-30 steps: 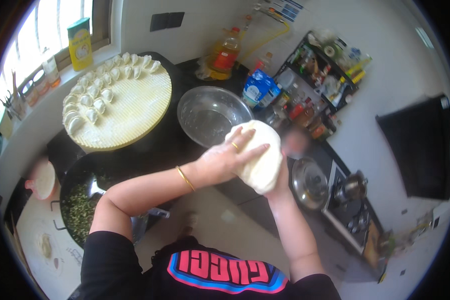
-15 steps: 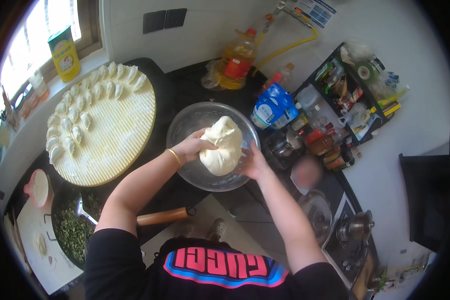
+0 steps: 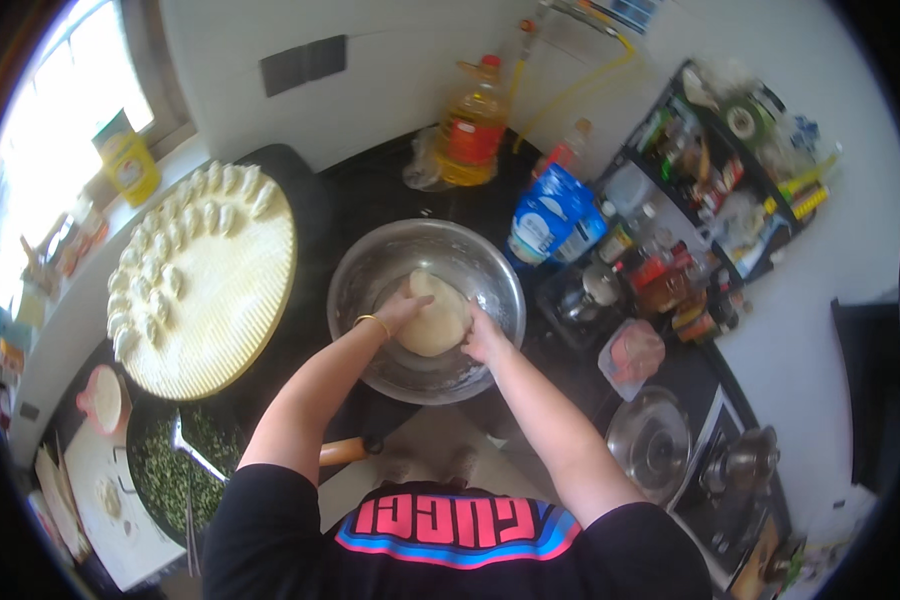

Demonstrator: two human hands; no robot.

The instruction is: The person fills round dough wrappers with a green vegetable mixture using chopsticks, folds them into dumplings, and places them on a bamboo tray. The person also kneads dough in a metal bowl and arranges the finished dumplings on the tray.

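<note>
Down inside a wide steel bowl [image 3: 358,280] sits a smooth, pale, rounded lump of dough [image 3: 437,325]. My left hand [image 3: 405,308] grips its upper left side, the thumb lying over the dough. On the right edge my right hand [image 3: 484,334] presses in with bent fingers, partly hidden behind the lump. Both forearms reach over the near part of the bowl, and a gold bracelet circles my left wrist. Specks of flour cling to the bowl's inner wall.
Left of the bowl, rows of dumplings [image 3: 155,270] sit on a round ribbed board [image 3: 235,310]. Nearer stands a pan [image 3: 185,460] of chopped green filling. An oil jug [image 3: 473,130], a blue bag [image 3: 550,215] and several bottles line the back and right.
Both hands have lowered the dough into the bowl. It now looks rounder and smoother than the folded lump held up before. The whole view has shifted slightly.
</note>
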